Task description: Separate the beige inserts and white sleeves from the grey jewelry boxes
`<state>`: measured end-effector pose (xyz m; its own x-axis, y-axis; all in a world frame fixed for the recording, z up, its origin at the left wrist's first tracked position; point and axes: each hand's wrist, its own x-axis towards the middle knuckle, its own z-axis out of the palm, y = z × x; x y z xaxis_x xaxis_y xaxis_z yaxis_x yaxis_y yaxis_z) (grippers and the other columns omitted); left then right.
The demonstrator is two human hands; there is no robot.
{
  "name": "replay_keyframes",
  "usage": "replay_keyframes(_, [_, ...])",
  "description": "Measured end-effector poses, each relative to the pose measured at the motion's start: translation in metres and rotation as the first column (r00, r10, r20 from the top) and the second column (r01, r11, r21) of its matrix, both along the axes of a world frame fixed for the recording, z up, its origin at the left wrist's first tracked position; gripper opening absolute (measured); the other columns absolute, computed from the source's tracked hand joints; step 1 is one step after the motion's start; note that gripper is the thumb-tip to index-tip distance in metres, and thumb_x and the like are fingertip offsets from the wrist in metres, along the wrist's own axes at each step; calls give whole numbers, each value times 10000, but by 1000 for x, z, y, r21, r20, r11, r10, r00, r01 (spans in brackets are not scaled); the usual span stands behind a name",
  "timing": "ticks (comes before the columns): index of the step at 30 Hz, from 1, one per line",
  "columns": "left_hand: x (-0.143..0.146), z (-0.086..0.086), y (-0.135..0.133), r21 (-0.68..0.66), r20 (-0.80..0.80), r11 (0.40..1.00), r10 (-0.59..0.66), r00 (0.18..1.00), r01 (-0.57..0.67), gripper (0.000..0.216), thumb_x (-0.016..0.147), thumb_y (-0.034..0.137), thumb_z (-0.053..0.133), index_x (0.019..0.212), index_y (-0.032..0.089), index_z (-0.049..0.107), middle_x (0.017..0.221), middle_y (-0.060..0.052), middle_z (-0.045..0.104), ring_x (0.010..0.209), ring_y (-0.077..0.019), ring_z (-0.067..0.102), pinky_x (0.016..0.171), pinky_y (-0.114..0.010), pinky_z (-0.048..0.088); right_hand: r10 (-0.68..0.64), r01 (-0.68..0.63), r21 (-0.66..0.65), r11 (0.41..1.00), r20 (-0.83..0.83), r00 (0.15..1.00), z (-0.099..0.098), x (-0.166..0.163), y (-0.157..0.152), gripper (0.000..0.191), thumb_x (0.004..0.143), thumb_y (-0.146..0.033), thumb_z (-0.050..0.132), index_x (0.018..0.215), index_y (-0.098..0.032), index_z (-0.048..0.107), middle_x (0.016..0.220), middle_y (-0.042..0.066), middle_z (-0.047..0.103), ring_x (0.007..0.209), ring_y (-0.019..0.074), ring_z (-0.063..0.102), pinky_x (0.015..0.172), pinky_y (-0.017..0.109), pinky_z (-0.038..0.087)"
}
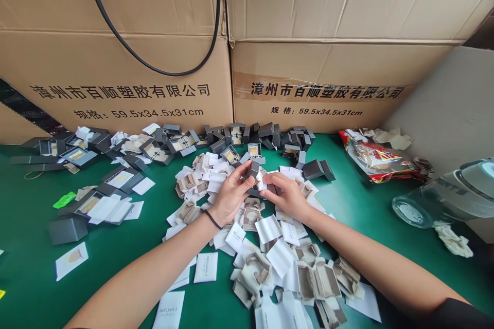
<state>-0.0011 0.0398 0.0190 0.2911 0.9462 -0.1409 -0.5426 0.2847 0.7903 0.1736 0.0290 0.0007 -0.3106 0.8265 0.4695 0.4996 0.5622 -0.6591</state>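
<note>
My left hand (230, 196) is closed around a small dark grey box (252, 168), tilted above the middle of the pile. Close beside it, my right hand (287, 196) pinches a crumpled white piece (261, 181) at the box's side, probably paper. Its exact shape is partly covered by my fingers. Beneath both hands spreads a heap of folded cardboard inserts (252, 270) and white cards (280, 257), some printed with BRILLIANCE. Just beyond my fingertips stands an open dark box (254, 150) with a pale inside.
Many dark boxes (156, 150) line the back of the green table (127, 262), with more at left. Large cartons (116, 72) form a wall behind, a black cable (154, 68) hanging before them. At right are a red snack bag (380, 159) and a clear bottle (443, 198).
</note>
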Motion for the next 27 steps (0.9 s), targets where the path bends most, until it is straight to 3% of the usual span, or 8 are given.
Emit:
replay_keyframes(9, [0, 0, 0, -11, -16, 1000, 1, 1000, -1, 456, 695, 181, 716, 1134, 241, 607, 1116, -40, 591, 962, -165, 546, 827, -285, 459, 22, -26, 56, 998, 74, 997, 0, 1, -2, 187, 872, -358, 506, 967, -218, 587, 1009, 89, 620, 959, 211, 559, 836, 367, 475])
replay_keyframes(19, [0, -2, 0, 26, -57, 1000, -10, 998, 11, 466, 693, 219, 722, 1141, 253, 602, 1163, -51, 587, 1017, -202, 547, 846, -319, 463, -94, 81, -162, 983, -75, 993, 3, -1, -4, 215, 812, -339, 556, 980, -207, 576, 951, 56, 640, 833, 185, 597, 699, 307, 493])
replay_keyframes(27, [2, 1, -3, 56, -96, 998, 0, 995, 5, 451, 686, 208, 728, 1123, 232, 619, 1155, -52, 608, 1051, -209, 539, 904, -327, 431, -8, 7, -30, 1000, -36, 999, 1, 3, 1, 150, 810, -334, 583, 902, -220, 613, 935, 60, 647, 910, 207, 565, 792, 362, 469])
